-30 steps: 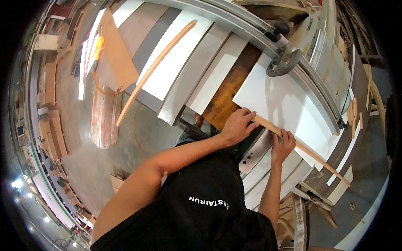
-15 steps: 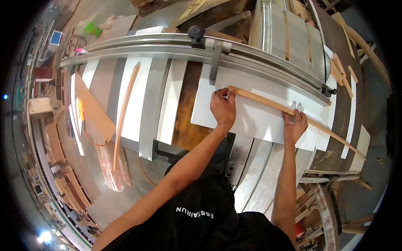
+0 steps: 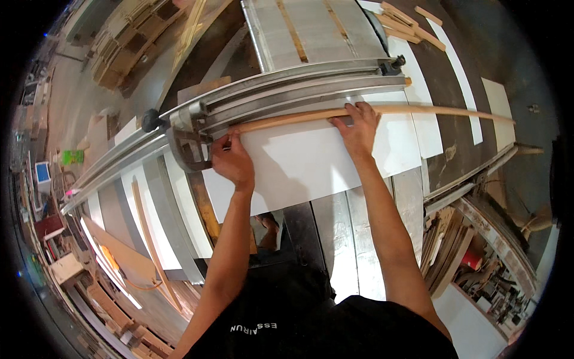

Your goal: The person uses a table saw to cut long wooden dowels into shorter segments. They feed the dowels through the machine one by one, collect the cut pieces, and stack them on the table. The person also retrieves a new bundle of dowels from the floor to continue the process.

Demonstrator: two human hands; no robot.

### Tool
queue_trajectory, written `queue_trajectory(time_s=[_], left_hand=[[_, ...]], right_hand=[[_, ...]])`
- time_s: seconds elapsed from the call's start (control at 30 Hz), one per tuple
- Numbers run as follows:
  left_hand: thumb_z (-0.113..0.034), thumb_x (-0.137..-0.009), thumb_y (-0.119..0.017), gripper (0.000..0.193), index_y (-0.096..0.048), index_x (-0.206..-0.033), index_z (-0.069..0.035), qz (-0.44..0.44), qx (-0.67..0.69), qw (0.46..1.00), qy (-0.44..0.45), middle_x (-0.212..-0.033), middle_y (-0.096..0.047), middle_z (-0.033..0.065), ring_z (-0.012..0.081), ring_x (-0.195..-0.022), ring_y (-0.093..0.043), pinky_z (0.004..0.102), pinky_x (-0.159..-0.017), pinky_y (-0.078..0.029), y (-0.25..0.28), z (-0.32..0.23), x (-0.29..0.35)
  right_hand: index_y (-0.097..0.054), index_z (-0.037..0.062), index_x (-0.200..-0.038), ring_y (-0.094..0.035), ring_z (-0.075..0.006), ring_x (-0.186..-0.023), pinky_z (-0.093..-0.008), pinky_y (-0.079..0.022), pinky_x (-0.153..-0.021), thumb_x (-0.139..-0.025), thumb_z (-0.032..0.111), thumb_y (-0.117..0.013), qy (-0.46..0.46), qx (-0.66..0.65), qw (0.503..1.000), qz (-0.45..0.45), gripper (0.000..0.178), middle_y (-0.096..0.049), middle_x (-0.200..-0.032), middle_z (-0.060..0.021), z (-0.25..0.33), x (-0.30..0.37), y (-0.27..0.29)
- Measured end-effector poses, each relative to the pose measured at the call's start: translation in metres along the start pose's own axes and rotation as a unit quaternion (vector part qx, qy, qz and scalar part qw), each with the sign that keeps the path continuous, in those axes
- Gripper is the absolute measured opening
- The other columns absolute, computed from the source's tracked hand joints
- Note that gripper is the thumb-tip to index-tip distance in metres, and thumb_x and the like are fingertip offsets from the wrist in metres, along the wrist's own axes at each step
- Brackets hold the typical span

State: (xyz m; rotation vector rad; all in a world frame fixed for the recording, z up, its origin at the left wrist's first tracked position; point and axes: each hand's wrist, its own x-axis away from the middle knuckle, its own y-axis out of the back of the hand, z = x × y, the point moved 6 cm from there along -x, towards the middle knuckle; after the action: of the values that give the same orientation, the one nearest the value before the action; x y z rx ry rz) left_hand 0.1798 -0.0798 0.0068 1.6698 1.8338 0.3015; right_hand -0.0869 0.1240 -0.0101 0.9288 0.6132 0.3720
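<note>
A long, slender wooden strip (image 3: 287, 119) lies over a white board (image 3: 293, 173), along the near side of a metal fence (image 3: 311, 90). At its left end, beside the metal stop (image 3: 190, 140) on the fence, my left hand (image 3: 232, 163) pinches the strip between thumb and fingers. Farther right, my right hand (image 3: 359, 128) grips it about midway, thumb on the near side and fingers over the top. The strip's right end reaches past the white board, over a dark surface.
Short wood offcuts (image 3: 412, 25) are piled at the far right near a slotted metal table (image 3: 317, 36). A black knob (image 3: 150, 119) sticks out from the fence. Another wooden strip (image 3: 149, 233) and a brown triangular panel (image 3: 122, 251) lie at left.
My view has turned. Both hands have brought the strip from lying slantwise on the white board to alongside the fence, its left end now near the stop.
</note>
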Motion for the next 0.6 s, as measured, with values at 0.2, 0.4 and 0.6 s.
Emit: queue_trajectory(time_s=[0.2,0.4,0.6], left_hand=[[-0.015,-0.081,-0.079,0.022,-0.067,-0.095,-0.004,0.145,0.062,0.986,-0.059,-0.09,-0.065,0.0112,0.03,-0.085,-0.063,0.0388,-0.072,-0.05,0.002,-0.056,0.034],[-0.038,-0.067,-0.087,0.098,-0.04,-0.147,-0.009,0.291,-0.084,0.861,-0.407,-0.148,-0.04,0.0158,0.0339,-0.138,-0.037,0.0544,-0.113,-0.027,-0.071,-0.139,0.012],[-0.056,-0.071,-0.08,0.093,-0.046,-0.143,-0.009,0.269,-0.148,0.807,-0.504,-0.151,-0.038,0.0138,0.0322,-0.142,-0.032,0.0533,-0.117,-0.022,-0.104,-0.115,0.006]], right_hand=[[-0.068,0.0011,-0.106,-0.05,-0.0335,-0.121,-0.0552,-0.028,-0.114,-0.069,0.034,-0.088,-0.019,-0.033,0.999,-0.025,0.054,-0.053,-0.129,-0.0161,0.037,-0.007,-0.009],[-0.067,0.0065,-0.094,-0.049,-0.031,-0.104,-0.0482,-0.04,-0.093,-0.065,0.035,-0.087,0.061,-0.042,0.994,-0.075,0.045,-0.055,-0.109,-0.0095,0.052,-0.009,-0.007],[-0.069,0.0073,-0.094,-0.055,-0.0309,-0.104,-0.0417,-0.049,-0.089,-0.067,0.024,-0.087,0.059,-0.041,0.996,-0.05,0.036,-0.06,-0.106,-0.0066,0.055,-0.015,-0.006]])
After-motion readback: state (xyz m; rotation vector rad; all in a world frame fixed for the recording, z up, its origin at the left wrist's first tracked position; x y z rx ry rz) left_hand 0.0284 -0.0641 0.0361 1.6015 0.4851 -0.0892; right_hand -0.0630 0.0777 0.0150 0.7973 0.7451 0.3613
